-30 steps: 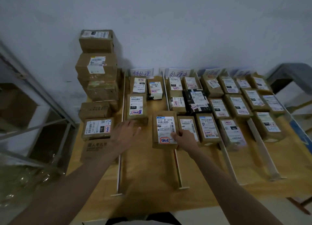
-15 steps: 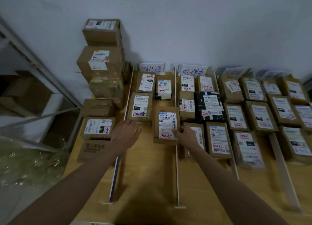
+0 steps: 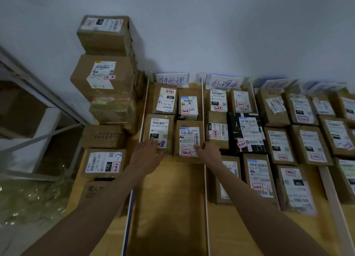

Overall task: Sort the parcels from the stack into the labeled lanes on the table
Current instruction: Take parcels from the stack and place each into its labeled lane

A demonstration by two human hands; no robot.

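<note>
Arms outstretched, left hand (image 3: 146, 154) flat, fingers spread, right hand (image 3: 208, 151) gripping parcel (image 3: 188, 140) edge

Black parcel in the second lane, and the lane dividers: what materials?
Black parcel: looks like glossy plastic mailer film, since it shows streaky highlights and wrinkles, unlike the matte brown cardboard around it. Lane dividers: thin, straight, pale strips; probably painted wood or plastic, but the picture cannot settle which.

1. Stack (image 3: 107, 67): table's (image 3: 172, 217) far-left corner, against the wall.
2. First lane (image 3: 171, 188), right of stack: four parcels, two rows, at far edge.
3. Second lane (image 3: 238, 140), right again: parcels in three rows.
4. Lane signs (image 3: 172, 80): far edge, behind parcels.
</note>
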